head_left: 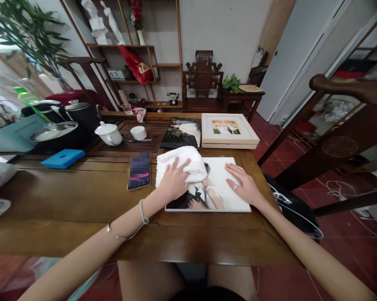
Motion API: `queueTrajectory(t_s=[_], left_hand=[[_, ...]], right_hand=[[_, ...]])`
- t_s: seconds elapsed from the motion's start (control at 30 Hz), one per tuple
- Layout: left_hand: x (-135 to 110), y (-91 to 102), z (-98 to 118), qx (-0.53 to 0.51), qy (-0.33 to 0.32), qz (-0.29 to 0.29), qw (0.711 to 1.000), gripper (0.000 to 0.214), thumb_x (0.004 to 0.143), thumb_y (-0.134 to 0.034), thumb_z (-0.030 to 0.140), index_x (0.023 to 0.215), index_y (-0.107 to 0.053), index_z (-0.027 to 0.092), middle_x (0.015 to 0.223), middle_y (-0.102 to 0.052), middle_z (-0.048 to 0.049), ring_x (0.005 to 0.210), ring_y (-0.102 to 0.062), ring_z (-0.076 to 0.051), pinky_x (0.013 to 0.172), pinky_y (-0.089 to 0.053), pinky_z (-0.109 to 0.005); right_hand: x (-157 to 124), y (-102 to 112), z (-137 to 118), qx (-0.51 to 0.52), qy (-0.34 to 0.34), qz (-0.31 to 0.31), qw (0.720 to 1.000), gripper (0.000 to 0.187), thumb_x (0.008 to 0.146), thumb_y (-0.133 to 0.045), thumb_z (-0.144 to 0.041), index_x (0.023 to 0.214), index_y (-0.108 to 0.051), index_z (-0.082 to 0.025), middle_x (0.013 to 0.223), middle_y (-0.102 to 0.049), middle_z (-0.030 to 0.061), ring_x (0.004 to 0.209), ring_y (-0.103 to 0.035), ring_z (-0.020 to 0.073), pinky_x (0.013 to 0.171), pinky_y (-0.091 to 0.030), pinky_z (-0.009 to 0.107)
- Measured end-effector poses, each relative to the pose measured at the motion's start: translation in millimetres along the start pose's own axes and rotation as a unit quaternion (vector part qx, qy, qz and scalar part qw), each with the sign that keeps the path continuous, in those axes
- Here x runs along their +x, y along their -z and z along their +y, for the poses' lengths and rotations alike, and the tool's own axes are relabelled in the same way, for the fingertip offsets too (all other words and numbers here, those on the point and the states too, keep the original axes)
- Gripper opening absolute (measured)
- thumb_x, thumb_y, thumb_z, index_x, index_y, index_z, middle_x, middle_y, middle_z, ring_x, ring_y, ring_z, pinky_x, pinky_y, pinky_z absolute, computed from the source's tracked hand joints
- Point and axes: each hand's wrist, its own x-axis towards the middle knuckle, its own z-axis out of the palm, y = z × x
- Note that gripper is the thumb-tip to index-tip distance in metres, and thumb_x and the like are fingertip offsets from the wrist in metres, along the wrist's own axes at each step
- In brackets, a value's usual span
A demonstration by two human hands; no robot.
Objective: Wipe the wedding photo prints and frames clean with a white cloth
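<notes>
A large photo print [226,184] lies flat on the wooden table [82,200] in front of me. A folded white cloth [182,161] rests on its left part, and my left hand [172,182] presses down on the cloth with fingers spread over it. At the print's right edge lies my right hand [243,184], flat with its fingers stretched out and a ring on one finger. A smartphone [139,170] sits on the table just left of the cloth.
Behind the print lie a dark photo [182,133] and a framed picture [228,130]. A tea tray with a white teapot [109,133] and cup [138,132] stands at the back left, beside pots and a blue box [62,158]. A chair [342,138] stands at right.
</notes>
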Motion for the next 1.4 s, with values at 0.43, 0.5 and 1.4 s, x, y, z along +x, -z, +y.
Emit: queueTrajectory(t_s=[0.43,0.5,1.4], left_hand=[[-73.2,11.4,57.7,-0.077,-0.131,-0.068,0.986,0.036,0.073,-0.058,0.018,0.104,-0.075,0.023,0.158,-0.031,-0.0026,0.144,-0.021,-0.045,0.111,-0.029,-0.067],[-47.4,9.6,40.9,-0.08,-0.101,-0.055,0.99,0.042,0.073,-0.055,0.013,0.11,-0.073,0.025,0.155,-0.036,-0.0019,0.145,-0.021,-0.043,0.111,-0.025,-0.068],[9.6,1.9,42.4,-0.051,-0.054,-0.012,0.997,0.032,0.082,-0.055,0.024,0.108,-0.072,0.017,0.149,-0.046,-0.0078,0.14,-0.03,-0.045,0.107,-0.031,-0.068]], right_hand=[[-1.4,-1.3,-0.4,-0.001,-0.013,-0.007,1.0,0.043,0.089,-0.057,-0.035,0.132,-0.06,-0.029,0.139,-0.057,0.0057,0.134,-0.045,0.0283,0.112,-0.035,0.055],[-1.0,-0.6,-0.8,0.0,-0.013,-0.006,1.0,0.043,0.089,-0.057,-0.036,0.131,-0.06,-0.029,0.139,-0.057,0.0058,0.134,-0.045,0.0282,0.112,-0.035,0.055],[-0.5,1.5,-0.4,0.0,-0.005,-0.018,1.0,0.041,0.092,-0.052,-0.032,0.132,-0.059,-0.027,0.139,-0.057,0.0058,0.134,-0.044,0.027,0.112,-0.035,0.054]])
